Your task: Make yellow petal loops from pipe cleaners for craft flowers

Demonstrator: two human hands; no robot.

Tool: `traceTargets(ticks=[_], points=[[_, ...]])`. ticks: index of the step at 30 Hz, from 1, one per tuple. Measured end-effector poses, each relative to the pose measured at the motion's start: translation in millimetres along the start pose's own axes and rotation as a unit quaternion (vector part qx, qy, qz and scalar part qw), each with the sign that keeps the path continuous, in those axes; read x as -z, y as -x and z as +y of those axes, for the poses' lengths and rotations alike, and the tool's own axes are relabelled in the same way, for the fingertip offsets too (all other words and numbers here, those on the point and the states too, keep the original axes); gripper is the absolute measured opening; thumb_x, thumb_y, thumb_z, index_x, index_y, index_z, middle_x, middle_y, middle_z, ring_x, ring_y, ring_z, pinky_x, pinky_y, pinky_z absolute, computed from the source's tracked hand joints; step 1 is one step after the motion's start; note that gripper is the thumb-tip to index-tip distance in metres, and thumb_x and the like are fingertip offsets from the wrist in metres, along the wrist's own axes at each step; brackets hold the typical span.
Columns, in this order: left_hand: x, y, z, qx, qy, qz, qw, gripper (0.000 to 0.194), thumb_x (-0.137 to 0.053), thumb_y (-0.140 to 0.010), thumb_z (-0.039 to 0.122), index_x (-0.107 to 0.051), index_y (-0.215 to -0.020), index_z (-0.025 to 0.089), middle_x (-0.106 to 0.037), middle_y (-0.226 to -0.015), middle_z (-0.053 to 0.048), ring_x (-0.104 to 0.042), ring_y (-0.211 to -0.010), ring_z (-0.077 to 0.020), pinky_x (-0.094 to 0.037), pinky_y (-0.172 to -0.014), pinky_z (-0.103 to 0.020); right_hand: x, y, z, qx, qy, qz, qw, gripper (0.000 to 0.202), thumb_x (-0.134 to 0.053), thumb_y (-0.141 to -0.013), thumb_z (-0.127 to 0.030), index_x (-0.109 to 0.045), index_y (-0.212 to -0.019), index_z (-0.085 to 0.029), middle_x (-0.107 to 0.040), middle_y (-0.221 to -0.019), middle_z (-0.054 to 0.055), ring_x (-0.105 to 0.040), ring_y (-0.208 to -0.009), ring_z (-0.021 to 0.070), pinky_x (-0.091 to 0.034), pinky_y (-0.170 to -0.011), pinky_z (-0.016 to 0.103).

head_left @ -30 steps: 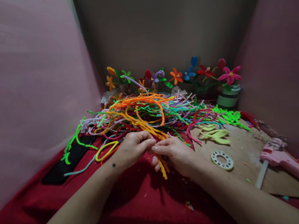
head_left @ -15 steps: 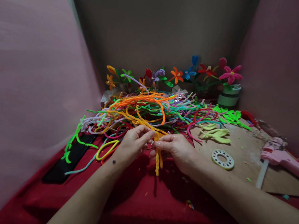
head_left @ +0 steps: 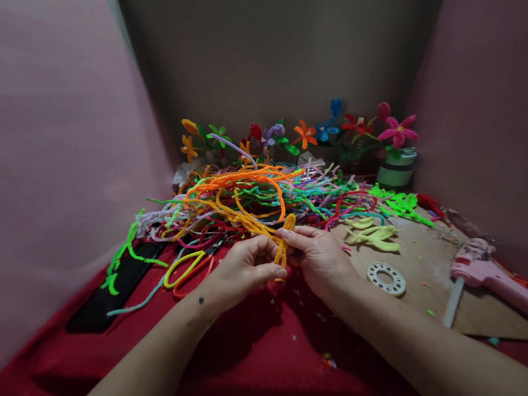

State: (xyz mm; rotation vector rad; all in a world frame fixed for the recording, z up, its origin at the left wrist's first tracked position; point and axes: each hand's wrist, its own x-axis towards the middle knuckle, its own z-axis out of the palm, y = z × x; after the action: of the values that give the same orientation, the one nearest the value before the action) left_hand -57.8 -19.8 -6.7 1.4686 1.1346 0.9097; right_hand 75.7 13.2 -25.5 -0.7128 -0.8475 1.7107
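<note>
Both my hands meet at the front of the pile, around a folded yellow-orange pipe cleaner. My left hand pinches its lower part between thumb and fingers. With its thumb and fingertips closed, my right hand grips it higher up, and a looped end sticks up above the fingertips. Just behind lies a heap of mixed pipe cleaners, with orange ones on top. Left of my left hand are scissors with yellow and red handles.
A black phone lies at the left under bright green pieces. On the right board are pale yellow pieces, a white ring with holes and a pink glue gun. Pipe-cleaner flowers stand at the back.
The pipe cleaner's looped end has come up above my fingers; its ends hung lower before. My left hand has shifted down and grips lower. The view has swung slightly right.
</note>
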Motion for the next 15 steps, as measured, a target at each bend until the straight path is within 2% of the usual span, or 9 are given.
traceTargets(ticks=[3, 5, 7, 9, 11, 13, 15], points=[[-0.2, 2, 0, -0.031, 0.020, -0.008, 0.999, 0.027, -0.073, -0.061, 0.017, -0.055, -0.081, 0.014, -0.054, -0.070, 0.003, -0.047, -0.060, -0.0061, -0.038, -0.055, -0.018, 2, -3, -2, 0.003, -0.017, 0.009, 1.000, 0.020, -0.076, -0.054, -0.024, -0.062, -0.061, -0.011, -0.055, -0.052, -0.002, -0.045, -0.045, 0.0062, -0.030, -0.044, 0.021], [3.6, 4, 0, -0.043, 0.042, -0.036, 0.998, 0.042, -0.073, -0.062, 0.015, -0.054, -0.100, 0.017, -0.057, -0.080, 0.001, -0.049, -0.065, -0.0075, -0.039, -0.057, -0.019, 3, -6, -3, 0.003, -0.030, 0.020, 0.999, 0.020, -0.076, -0.052, -0.022, -0.061, -0.060, -0.012, -0.055, -0.054, -0.002, -0.046, -0.047, 0.0066, -0.030, -0.045, 0.021], [8.6, 6, 0, -0.064, 0.043, -0.066, 0.995, 0.049, -0.072, -0.064, 0.014, -0.052, -0.109, 0.019, -0.058, -0.088, -0.002, -0.052, -0.071, -0.0095, -0.042, -0.062, -0.021, 4, -7, -4, -0.001, -0.046, 0.027, 0.999, 0.020, -0.076, -0.050, -0.020, -0.061, -0.061, -0.013, -0.056, -0.058, -0.002, -0.048, -0.051, 0.0074, -0.032, -0.047, 0.021], [12.5, 7, -1, -0.091, 0.014, -0.069, 0.993, 0.040, -0.069, -0.069, 0.015, -0.056, -0.106, 0.019, -0.059, -0.089, -0.002, -0.054, -0.075, -0.0109, -0.044, -0.067, -0.023, 4, -8, -4, -0.006, -0.060, 0.028, 0.998, 0.021, -0.076, -0.049, -0.018, -0.061, -0.063, -0.014, -0.058, -0.062, -0.002, -0.050, -0.054, 0.0082, -0.035, -0.049, 0.022], [14.2, 7, -3, -0.135, -0.047, -0.036, 0.989, 0.024, -0.065, -0.073, 0.016, -0.061, -0.097, 0.018, -0.060, -0.085, -0.002, -0.055, -0.076, -0.0116, -0.045, -0.069, -0.023, 5, -8, -4, -0.009, -0.069, 0.022, 0.997, 0.022, -0.076, -0.048, -0.016, -0.061, -0.064, -0.015, -0.058, -0.062, -0.002, -0.051, -0.054, 0.0082, -0.035, -0.049, 0.021], [14.1, 5, -5, -0.200, -0.128, -0.001, 0.972, 0.012, -0.061, -0.077, 0.016, -0.065, -0.089, 0.018, -0.061, -0.084, -0.003, -0.057, -0.078, -0.0126, -0.044, -0.072, -0.024, 5, -8, -3, -0.013, -0.076, 0.014, 0.997, 0.023, -0.076, -0.048, -0.015, -0.059, -0.063, -0.015, -0.058, -0.061, -0.003, -0.050, -0.053, 0.0078, -0.033, -0.048, 0.021], [13.1, 3, -9, -0.258, -0.202, 0.012, 0.945, 0.013, -0.057, -0.080, 0.015, -0.067, -0.087, 0.018, -0.061, -0.086, -0.004, -0.057, -0.081, -0.0131, -0.044, -0.074, -0.025, 6, -8, -1, -0.015, -0.079, 0.004, 0.997, 0.023, -0.075, -0.048, -0.013, -0.058, -0.063, -0.015, -0.057, -0.060, -0.004, -0.050, -0.052, 0.0075, -0.034, -0.048, 0.021]])
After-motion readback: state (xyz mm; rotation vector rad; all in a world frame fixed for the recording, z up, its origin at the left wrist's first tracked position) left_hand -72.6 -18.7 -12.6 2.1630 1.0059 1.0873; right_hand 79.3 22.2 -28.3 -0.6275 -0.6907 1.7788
